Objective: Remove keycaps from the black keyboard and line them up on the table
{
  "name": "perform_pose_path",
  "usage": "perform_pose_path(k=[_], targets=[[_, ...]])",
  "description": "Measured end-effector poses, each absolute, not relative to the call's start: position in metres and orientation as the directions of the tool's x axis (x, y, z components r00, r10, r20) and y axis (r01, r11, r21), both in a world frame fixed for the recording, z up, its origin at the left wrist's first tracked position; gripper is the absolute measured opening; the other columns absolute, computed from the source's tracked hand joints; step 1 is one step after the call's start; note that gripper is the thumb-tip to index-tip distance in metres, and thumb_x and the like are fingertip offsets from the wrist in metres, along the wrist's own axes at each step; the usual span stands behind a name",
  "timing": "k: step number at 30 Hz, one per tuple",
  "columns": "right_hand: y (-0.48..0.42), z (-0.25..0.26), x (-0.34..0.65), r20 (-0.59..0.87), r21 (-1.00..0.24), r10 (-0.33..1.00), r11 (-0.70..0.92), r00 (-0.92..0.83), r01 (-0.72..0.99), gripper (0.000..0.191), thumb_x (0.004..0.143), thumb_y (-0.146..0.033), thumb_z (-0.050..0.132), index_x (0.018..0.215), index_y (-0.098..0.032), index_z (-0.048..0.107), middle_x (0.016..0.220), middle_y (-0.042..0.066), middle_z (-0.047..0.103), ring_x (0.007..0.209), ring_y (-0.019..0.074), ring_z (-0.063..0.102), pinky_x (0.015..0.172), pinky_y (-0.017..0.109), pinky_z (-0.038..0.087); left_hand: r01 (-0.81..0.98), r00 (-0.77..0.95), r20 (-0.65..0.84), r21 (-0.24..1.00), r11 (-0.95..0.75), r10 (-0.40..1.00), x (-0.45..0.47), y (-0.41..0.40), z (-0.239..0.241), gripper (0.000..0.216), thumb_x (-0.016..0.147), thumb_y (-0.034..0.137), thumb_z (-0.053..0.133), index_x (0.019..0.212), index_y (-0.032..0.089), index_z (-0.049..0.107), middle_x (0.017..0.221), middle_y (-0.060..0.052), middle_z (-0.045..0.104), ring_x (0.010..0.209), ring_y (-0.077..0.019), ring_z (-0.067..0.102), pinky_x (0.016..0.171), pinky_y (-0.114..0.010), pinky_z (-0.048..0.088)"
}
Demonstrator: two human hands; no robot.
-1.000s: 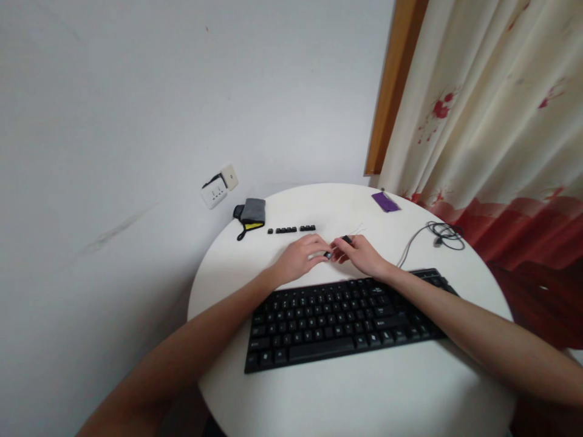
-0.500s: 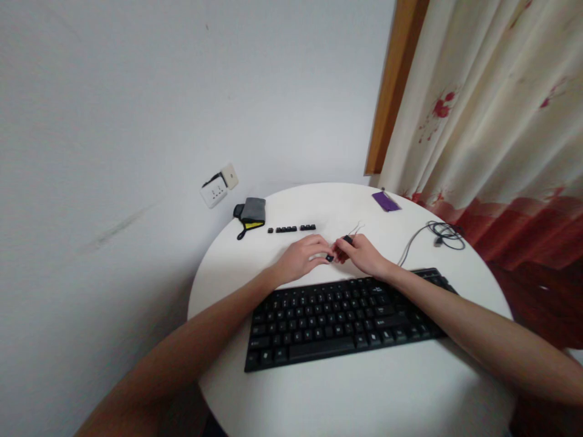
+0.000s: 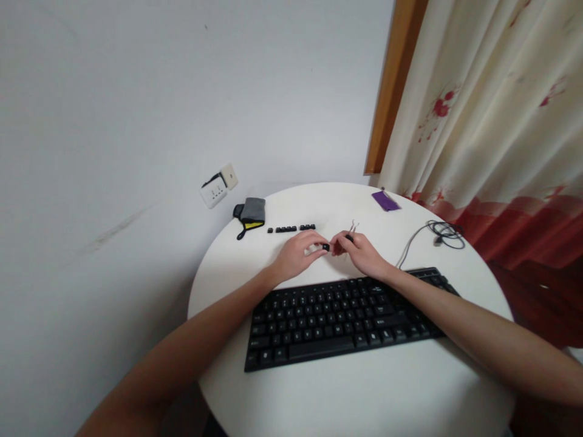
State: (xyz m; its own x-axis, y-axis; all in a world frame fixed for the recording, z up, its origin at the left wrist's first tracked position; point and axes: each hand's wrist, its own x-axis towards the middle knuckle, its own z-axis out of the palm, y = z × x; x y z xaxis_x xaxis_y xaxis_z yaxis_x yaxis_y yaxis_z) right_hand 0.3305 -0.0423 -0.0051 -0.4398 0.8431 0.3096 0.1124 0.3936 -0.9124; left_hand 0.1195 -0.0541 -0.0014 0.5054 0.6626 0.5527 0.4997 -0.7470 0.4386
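Observation:
A black keyboard (image 3: 337, 318) lies on the round white table (image 3: 364, 394). Beyond its far edge my left hand (image 3: 298, 255) pinches a small black keycap (image 3: 325, 247) between thumb and fingers. Right beside it my right hand (image 3: 359, 252) is closed on a thin wire keycap puller (image 3: 350, 232), whose wire ends stick up past the fingers. The two hands almost touch. A row of several loose black keycaps (image 3: 291, 229) lies on the table just behind my left hand.
A grey and yellow pouch (image 3: 251, 213) sits at the table's far left edge, under a wall socket (image 3: 214, 193). A purple card (image 3: 385, 201) lies at the far right. The keyboard's cable (image 3: 444, 233) coils near the curtain (image 3: 492, 121).
Both hands have lifted slightly and shifted away from the keyboard. The keycap now sits higher in my left fingertips, and the puller's wires show more above my right hand.

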Motion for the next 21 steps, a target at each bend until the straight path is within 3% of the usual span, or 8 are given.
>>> perform_pose_path(k=[3, 7, 14, 21], targets=[[-0.0441, -0.0072, 0.3301, 0.354, -0.892, 0.818, 0.441, -0.454, 0.101, 0.026, 0.094, -0.03, 0.041, 0.097, -0.015, 0.061, 0.079, 0.003, 0.064, 0.065, 0.0131, 0.056, 0.066, 0.028, 0.046, 0.514, 0.465, 0.573, 0.446, -0.732, 0.675, 0.1196, -0.0535, -0.0017, 0.019, 0.089, 0.036, 0.064, 0.099, 0.02, 0.067, 0.093, -0.006, 0.068, 0.086, -0.0175, 0.061, 0.072, -0.029, 0.049], [-0.047, -0.0085, 0.33, 0.408, -0.82, 0.787, 0.539, -0.463, 0.192, 0.021, 0.093, -0.03, 0.048, 0.098, -0.016, 0.063, 0.084, 0.003, 0.065, 0.077, 0.0148, 0.057, 0.074, 0.028, 0.044, 0.508, 0.447, 0.593, 0.447, -0.736, 0.67, 0.1198, -0.0537, -0.001, 0.02, 0.086, 0.038, 0.067, 0.093, 0.019, 0.067, 0.089, -0.005, 0.068, 0.083, -0.0177, 0.06, 0.073, -0.03, 0.048], [-0.0516, -0.0077, 0.3291, 0.383, -0.774, 0.803, 0.549, -0.457, 0.317, 0.022, 0.086, -0.032, 0.061, 0.099, -0.015, 0.067, 0.074, 0.0, 0.061, 0.063, 0.0126, 0.048, 0.062, 0.026, 0.04, 0.441, 0.483, 0.627, 0.429, -0.788, 0.611, 0.1178, -0.0504, -0.0045, 0.018, 0.085, 0.036, 0.069, 0.092, 0.019, 0.069, 0.089, -0.005, 0.069, 0.087, -0.0186, 0.061, 0.082, -0.034, 0.048], [-0.0494, -0.0102, 0.3297, 0.39, -0.756, 0.786, 0.57, -0.48, 0.32, 0.022, 0.085, -0.035, 0.064, 0.092, -0.015, 0.067, 0.072, -0.001, 0.057, 0.061, 0.0115, 0.043, 0.06, 0.025, 0.037, 0.406, 0.489, 0.641, 0.434, -0.804, 0.592, 0.1177, -0.0498, -0.0059, 0.019, 0.084, 0.038, 0.07, 0.091, 0.02, 0.07, 0.088, -0.005, 0.071, 0.087, -0.0192, 0.063, 0.083, -0.035, 0.049]])
